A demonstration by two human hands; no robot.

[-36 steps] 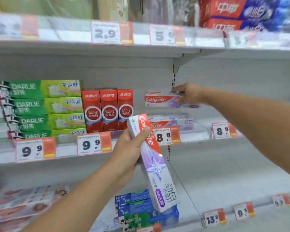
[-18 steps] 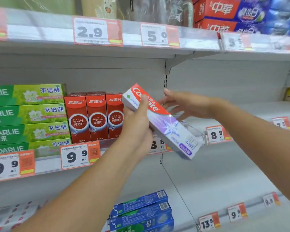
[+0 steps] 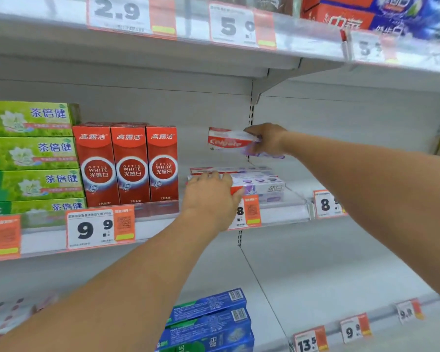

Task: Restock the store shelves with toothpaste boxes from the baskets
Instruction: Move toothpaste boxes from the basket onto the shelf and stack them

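The Colgate box seen in the left hand half a second ago is now held in the grip of the right hand, fingers curled round its end, raised above the stack of Colgate boxes on the middle shelf. The left hand is now laid on the stack's near end, its fingers hidden, so its grip cannot be told. Placement is judged close. The boxes are smooth, glossy, long rectangular cardboard.
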